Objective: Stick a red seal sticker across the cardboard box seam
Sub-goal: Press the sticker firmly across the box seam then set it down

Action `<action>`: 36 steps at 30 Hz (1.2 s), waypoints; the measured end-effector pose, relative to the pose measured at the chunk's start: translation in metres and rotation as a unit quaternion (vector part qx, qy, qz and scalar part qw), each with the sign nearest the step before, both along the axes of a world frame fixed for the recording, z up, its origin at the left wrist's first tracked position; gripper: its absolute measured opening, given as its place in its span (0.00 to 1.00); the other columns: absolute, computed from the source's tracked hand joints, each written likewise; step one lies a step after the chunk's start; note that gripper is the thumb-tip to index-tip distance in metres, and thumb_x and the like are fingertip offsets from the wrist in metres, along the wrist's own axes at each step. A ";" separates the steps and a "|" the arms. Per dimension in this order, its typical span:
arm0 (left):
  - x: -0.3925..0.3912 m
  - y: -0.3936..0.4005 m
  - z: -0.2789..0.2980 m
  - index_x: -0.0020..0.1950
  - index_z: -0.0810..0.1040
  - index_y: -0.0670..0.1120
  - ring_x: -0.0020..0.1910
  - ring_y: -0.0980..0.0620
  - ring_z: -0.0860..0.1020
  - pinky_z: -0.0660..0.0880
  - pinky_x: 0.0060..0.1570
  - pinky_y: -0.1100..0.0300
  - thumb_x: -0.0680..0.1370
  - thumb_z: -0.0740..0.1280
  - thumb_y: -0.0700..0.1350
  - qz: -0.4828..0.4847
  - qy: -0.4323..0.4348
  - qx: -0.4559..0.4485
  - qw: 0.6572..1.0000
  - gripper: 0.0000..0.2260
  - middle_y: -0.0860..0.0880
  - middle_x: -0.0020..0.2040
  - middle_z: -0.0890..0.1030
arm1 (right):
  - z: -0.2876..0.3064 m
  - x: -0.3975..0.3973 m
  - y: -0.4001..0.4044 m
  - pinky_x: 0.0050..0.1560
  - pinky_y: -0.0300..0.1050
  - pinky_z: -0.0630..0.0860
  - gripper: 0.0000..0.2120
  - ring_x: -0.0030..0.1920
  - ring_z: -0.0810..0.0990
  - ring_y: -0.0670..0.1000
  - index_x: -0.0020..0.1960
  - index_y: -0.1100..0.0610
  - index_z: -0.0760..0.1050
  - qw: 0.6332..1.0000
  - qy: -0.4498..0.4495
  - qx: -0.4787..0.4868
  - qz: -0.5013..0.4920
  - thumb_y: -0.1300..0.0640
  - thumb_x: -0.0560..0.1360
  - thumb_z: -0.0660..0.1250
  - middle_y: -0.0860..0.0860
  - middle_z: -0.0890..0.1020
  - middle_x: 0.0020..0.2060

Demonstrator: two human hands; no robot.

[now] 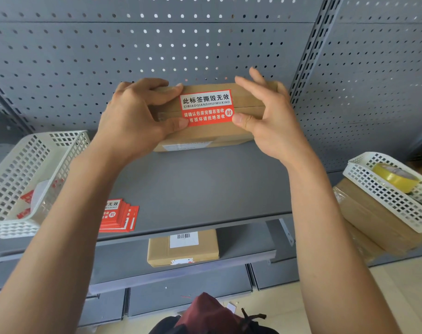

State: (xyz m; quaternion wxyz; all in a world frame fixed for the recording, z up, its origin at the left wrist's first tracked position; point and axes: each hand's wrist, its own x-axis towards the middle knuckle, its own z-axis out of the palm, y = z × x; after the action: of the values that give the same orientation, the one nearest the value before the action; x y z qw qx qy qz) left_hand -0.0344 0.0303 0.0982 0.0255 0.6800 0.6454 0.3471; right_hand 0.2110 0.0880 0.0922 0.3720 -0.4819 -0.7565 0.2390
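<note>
Brown cardboard box point(212, 134), red seal sticker point(206, 108) across seam, left hand point(133, 116) gripping left end, right hand point(272, 121) fingers straight, thumb pressing sticker's edge

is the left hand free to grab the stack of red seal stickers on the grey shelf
Probably not yet: the left hand grips the brown cardboard box. The stack of red seal stickers lies uncovered on the grey shelf beside that forearm, so letting go should free the way.

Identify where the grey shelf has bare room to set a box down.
The middle of the shelf is bare, bordered by the cardboard box behind, the red sticker stack left and the white basket right. Both ends are crowded.
</note>
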 end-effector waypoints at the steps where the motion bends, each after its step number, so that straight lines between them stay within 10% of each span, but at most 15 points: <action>1: 0.000 -0.001 0.001 0.71 0.75 0.63 0.70 0.46 0.70 0.70 0.67 0.46 0.70 0.70 0.63 -0.002 0.001 -0.003 1.000 0.29 0.58 0.71 0.76 | 0.001 0.000 -0.001 0.79 0.59 0.52 0.32 0.78 0.53 0.48 0.75 0.42 0.66 1.000 0.002 -0.003 0.002 0.59 0.76 0.71 0.39 0.60 0.79; 6: 0.002 -0.004 0.000 0.71 0.76 0.64 0.71 0.46 0.69 0.64 0.65 0.56 0.73 0.64 0.60 0.003 -0.012 0.004 1.000 0.25 0.57 0.74 0.74 | 0.004 0.008 -0.008 0.79 0.45 0.49 0.30 0.78 0.49 0.39 0.75 0.43 0.66 0.998 0.044 -0.041 0.027 0.65 0.79 0.64 0.37 0.59 0.78; 11: 0.022 -0.002 -0.007 0.68 0.79 0.61 0.73 0.51 0.70 0.67 0.69 0.55 0.65 0.67 0.77 0.047 -0.078 0.041 0.995 0.36 0.57 0.73 0.75 | 0.003 -0.011 -0.012 0.79 0.62 0.50 0.36 0.81 0.45 0.47 0.77 0.41 0.62 0.999 0.016 -0.027 -0.028 0.35 0.72 0.68 0.38 0.56 0.79; 15: 0.025 -0.003 -0.014 0.70 0.78 0.59 0.73 0.48 0.69 0.72 0.67 0.46 0.62 0.72 0.73 0.060 -0.059 0.054 0.995 0.38 0.55 0.73 0.75 | -0.004 -0.026 -0.011 0.72 0.66 0.54 0.47 0.80 0.46 0.58 0.79 0.42 0.57 0.990 -0.110 0.036 -0.082 0.28 0.66 0.69 0.43 0.52 0.81; 36: 0.004 -0.004 -0.006 0.71 0.77 0.59 0.73 0.46 0.71 0.63 0.71 0.55 0.72 0.77 0.57 -0.003 -0.020 0.012 1.000 0.28 0.55 0.75 0.73 | -0.008 -0.002 -0.006 0.79 0.55 0.50 0.31 0.80 0.49 0.50 0.76 0.45 0.66 1.000 0.022 0.006 -0.007 0.61 0.76 0.70 0.43 0.58 0.80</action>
State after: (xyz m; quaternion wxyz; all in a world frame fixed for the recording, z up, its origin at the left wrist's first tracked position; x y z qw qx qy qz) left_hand -0.0305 0.0268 0.0919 0.0314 0.6752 0.6381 0.3688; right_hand 0.2091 0.0820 0.0847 0.3933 -0.4793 -0.7463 0.2420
